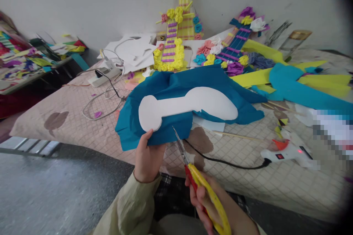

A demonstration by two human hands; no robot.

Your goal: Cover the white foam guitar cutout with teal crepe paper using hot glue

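My left hand (149,159) pinches the near edge of a sheet of dark blue crepe paper (176,126), thumb on top, against a white guitar-shaped cutout (212,102). The cutout lies flat on the blue paper, its rounded small end by my thumb. A strip of blue overlaps the cutout's near right edge. In my right hand (205,194) is a pair of scissors (190,163) with yellow and red handles. Their blades look closed and point up toward the blue paper's near edge, close to my left hand.
A glue gun (286,154) with a lit red light lies at right, its black cord running toward the blue paper. Flower-trimmed paper instruments (171,44) lean at the back wall. A power strip (103,75) with cables sits at left. Yellow and turquoise paper strips (289,80) lie right.
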